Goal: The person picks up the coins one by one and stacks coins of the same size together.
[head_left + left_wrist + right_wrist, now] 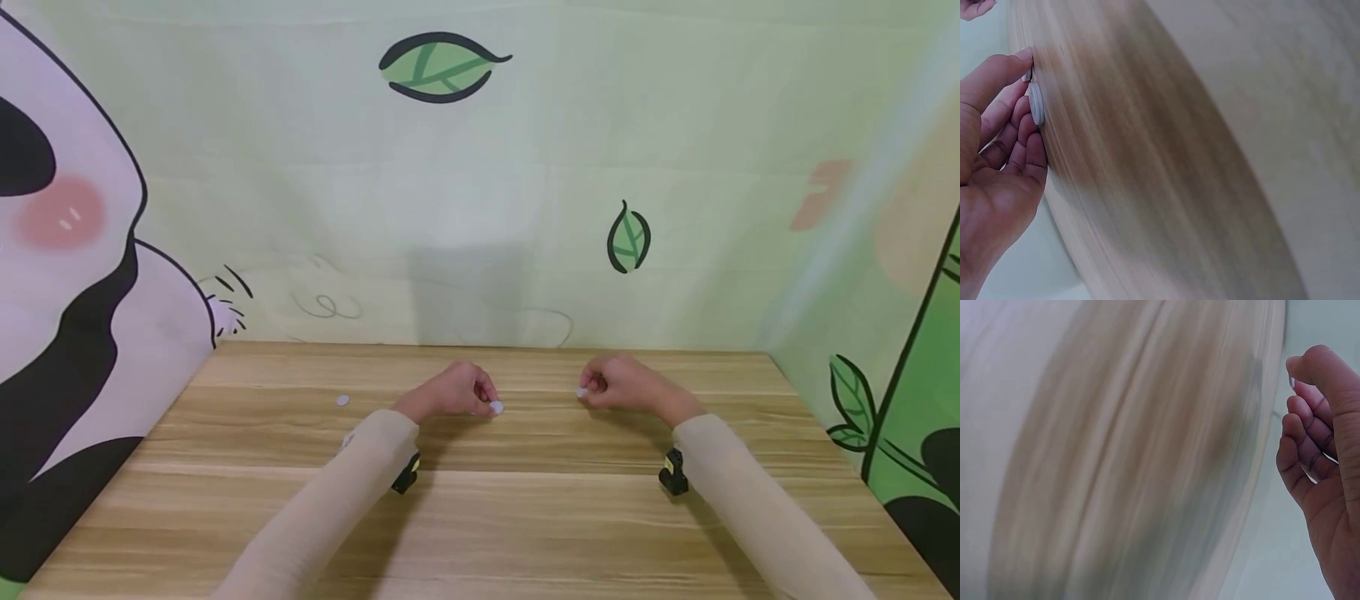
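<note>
My left hand is low over the wooden table, thumb and forefinger pinching a small pale disc. Just below that pinch, a thicker white disc with a layered-looking edge lies against the other fingers in the left wrist view; I cannot tell whether these fingers grip it. To the right, my right hand holds a small white disc between thumb and forefinger, seen nearly edge-on in the right wrist view. Its other fingers are loosely curled. Another white disc lies flat on the table, left of the left hand.
The wood-grain table ends at a pale green backdrop printed with leaves and a panda. Black wrist cameras sit under both sleeves. A gap separates the two hands.
</note>
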